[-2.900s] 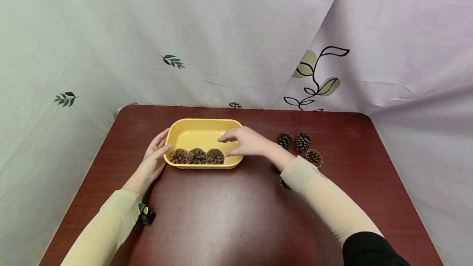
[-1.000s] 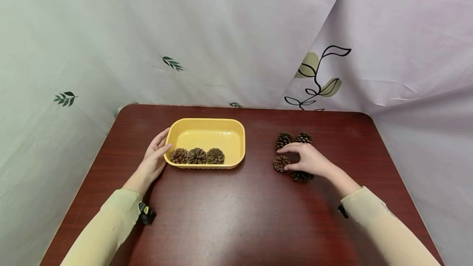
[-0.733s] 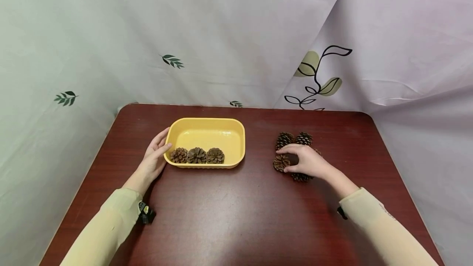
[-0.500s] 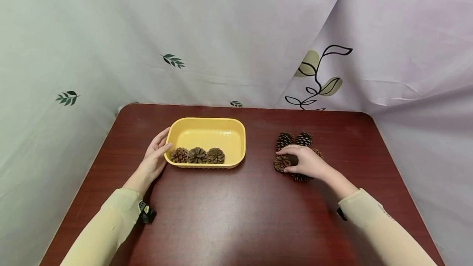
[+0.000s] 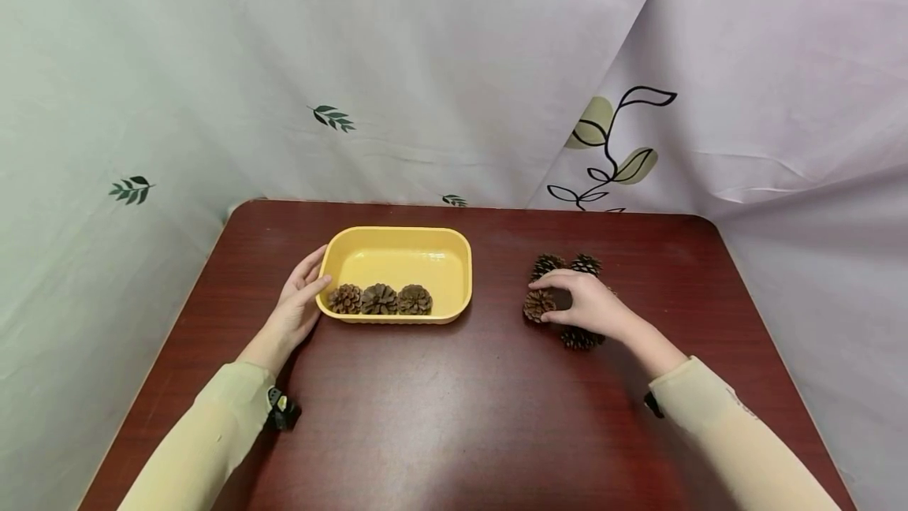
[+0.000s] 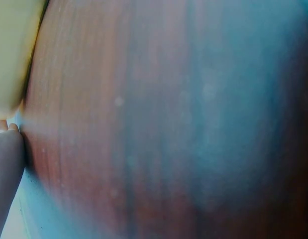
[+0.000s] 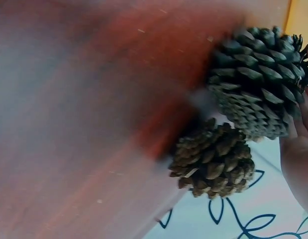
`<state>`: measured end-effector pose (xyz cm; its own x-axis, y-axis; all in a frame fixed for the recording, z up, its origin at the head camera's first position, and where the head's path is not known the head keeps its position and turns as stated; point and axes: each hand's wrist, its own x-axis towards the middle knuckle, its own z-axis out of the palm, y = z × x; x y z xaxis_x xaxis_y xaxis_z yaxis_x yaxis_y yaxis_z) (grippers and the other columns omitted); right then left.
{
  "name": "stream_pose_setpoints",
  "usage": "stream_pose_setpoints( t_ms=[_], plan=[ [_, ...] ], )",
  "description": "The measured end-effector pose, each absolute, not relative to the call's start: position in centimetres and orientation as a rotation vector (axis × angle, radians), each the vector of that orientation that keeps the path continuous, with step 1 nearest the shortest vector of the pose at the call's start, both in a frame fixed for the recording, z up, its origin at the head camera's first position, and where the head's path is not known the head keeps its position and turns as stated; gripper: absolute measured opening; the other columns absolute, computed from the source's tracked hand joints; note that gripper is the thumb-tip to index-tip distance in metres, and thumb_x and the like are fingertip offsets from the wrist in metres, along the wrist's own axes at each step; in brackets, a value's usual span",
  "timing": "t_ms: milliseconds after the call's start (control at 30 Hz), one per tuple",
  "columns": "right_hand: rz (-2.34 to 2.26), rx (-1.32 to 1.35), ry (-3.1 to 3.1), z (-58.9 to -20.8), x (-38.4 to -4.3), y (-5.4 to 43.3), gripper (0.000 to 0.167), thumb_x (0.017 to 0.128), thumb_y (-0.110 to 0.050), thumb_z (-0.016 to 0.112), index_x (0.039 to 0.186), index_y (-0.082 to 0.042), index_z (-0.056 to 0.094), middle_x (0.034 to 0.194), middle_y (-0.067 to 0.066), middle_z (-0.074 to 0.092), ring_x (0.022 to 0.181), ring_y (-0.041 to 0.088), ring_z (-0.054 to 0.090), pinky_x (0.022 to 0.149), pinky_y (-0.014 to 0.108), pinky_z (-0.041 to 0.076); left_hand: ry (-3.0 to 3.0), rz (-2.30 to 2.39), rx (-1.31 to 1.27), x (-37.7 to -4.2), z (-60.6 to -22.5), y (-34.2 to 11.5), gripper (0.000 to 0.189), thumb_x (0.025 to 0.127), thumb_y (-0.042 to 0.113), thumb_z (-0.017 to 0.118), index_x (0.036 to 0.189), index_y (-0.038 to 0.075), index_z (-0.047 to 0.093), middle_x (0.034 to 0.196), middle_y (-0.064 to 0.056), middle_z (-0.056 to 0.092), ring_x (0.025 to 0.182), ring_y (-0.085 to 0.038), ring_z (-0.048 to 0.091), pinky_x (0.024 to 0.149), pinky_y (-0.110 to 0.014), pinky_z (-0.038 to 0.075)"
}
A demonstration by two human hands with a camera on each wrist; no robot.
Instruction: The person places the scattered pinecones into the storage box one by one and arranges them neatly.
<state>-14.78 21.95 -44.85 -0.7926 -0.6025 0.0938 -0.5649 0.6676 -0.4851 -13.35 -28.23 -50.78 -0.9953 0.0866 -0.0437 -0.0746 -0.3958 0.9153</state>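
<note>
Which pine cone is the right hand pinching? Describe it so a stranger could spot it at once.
On the dark red table, right of the yellow tray, is a cluster of pine cones. The right hand is over it, and the pinched cone is on the side nearest the tray. Unlike its neighbours, it sits between the thumb and fingers.

Pale leaf-printed cloth [image 5: 440, 61] backs a reddish-brown table [image 5: 426, 408]; soft light glints there
</note>
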Motion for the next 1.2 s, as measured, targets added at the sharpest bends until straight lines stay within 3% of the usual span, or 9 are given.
stream_pose_setpoints(
  t_ms=[767,1200],
  plan=[
    [-0.964,-1.123,2.740,-41.1,-17.6,15.8,0.049,0.083,-0.017,0.092,0.128,-0.006,0.076,0.126,0.011,0.075,0.123,0.030,0.069,0.108,0.050,0.054,1.669,2.541,0.014,-13.4,-50.9,-28.3,0.055,0.108,-0.006,0.047,0.158,0.016,0.040,0.141,0.016,0.063,0.124,-0.001,0.064,0.095,-0.018,0.056],
    [-0.970,-1.180,2.684,-41.0,-18.7,11.7,0.048,0.086,-0.020,0.090,0.129,-0.006,0.075,0.128,0.012,0.075,0.124,0.029,0.069,0.111,0.047,0.053,1.660,2.551,0.001,-13.2,-50.6,-28.2,0.052,0.108,-0.006,0.046,0.152,0.022,0.048,0.140,0.014,0.065,0.123,-0.002,0.064,0.095,-0.018,0.056]
  ],
)
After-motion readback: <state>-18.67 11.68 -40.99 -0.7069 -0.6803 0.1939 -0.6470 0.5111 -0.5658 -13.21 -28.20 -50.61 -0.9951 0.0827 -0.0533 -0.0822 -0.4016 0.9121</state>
